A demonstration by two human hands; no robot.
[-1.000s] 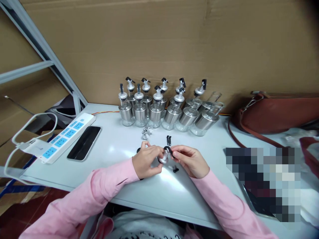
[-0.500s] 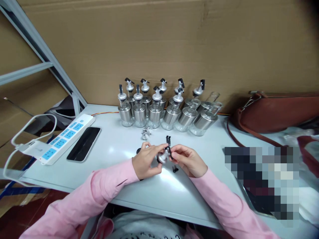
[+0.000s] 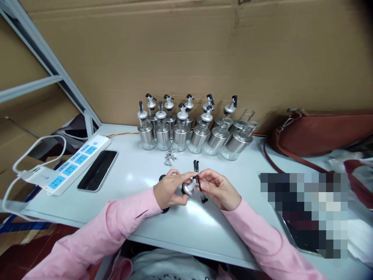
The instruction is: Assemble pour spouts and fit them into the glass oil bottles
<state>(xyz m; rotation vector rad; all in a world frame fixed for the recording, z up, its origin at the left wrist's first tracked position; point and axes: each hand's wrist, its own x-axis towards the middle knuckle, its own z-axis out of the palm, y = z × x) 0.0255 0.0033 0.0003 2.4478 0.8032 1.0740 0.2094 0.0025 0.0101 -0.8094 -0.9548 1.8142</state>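
Note:
My left hand (image 3: 171,189) is closed around a silver pourer spout (image 3: 189,188), its thumb and forefinger at the sides. The fingers of my right hand (image 3: 220,189) pinch a small black flap lid (image 3: 198,182) at the spout's tip. Just beyond lie two black lids (image 3: 196,166) side by side. Small black plugs (image 3: 204,199) rest below my right fingers. Loose silver spout parts (image 3: 170,157) sit nearer the bottles. Black round pieces (image 3: 165,210) are partly hidden under my left hand.
Glass bottles with metal bands (image 3: 199,138) stand in two rows at the back; several carry spouts, those at the right have bare necks. Left are a power strip (image 3: 78,165) and a phone (image 3: 98,171). A brown bag (image 3: 326,134) lies at the right. A cardboard wall (image 3: 175,50) rises behind.
The spout has tilted slightly between my hands, and the black lid at its tip has turned a little. Both hands stay close together. The view has shifted slightly.

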